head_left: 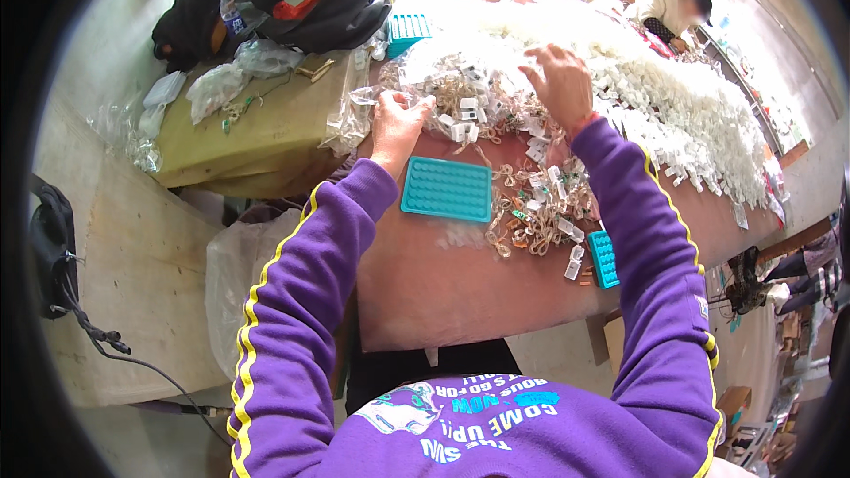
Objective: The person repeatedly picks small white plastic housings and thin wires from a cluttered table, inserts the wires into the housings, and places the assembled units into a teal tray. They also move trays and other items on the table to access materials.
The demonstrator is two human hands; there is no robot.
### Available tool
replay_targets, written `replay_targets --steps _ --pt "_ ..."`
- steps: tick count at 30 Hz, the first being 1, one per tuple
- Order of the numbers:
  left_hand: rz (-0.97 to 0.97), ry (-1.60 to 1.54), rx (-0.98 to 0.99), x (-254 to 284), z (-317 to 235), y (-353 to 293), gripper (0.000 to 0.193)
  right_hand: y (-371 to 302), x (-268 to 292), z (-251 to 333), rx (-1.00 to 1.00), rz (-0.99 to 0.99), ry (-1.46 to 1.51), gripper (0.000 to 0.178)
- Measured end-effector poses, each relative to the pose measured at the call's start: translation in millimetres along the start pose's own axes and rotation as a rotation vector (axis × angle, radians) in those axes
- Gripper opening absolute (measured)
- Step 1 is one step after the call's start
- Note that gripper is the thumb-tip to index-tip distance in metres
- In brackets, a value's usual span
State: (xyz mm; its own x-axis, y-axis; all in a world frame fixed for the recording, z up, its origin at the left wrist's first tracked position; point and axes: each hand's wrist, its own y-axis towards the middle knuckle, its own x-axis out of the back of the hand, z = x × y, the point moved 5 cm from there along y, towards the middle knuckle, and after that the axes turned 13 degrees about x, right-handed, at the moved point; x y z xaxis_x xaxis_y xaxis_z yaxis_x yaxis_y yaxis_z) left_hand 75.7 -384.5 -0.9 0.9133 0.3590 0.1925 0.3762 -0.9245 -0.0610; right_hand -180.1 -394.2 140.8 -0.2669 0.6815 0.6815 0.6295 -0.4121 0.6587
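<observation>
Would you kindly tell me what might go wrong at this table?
The cords in the near heap look tangled, so lifting one might drag others along. The right sleeve appears close to the small teal tray and could knock it. Pulling the clear plastic at the left hand might scatter nearby small white pieces.

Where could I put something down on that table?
On the table, between the big turquoise tray and the near edge. It's crowded right of that tray with the cord pile, and farther back with the white heap beside the right hand.
</observation>
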Motion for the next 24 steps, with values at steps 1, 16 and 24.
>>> replay_targets --steps 1,16,24 --pt "0.016 0.000 -0.011 -0.8 -0.3 1.2 0.064 -9.6 -10.6 9.9 -0.141 0.203 0.197 0.038" --pt "0.072 0.053 -0.007 4.0 -2.5 -7.0 0.053 -50.8 -70.7 74.8 -0.797 0.564 1.087 0.035" --pt "0.171 0.050 -0.041 8.4 -9.3 -5.9 0.038 33.4 -64.8 72.0 -0.611 0.387 1.204 0.027"
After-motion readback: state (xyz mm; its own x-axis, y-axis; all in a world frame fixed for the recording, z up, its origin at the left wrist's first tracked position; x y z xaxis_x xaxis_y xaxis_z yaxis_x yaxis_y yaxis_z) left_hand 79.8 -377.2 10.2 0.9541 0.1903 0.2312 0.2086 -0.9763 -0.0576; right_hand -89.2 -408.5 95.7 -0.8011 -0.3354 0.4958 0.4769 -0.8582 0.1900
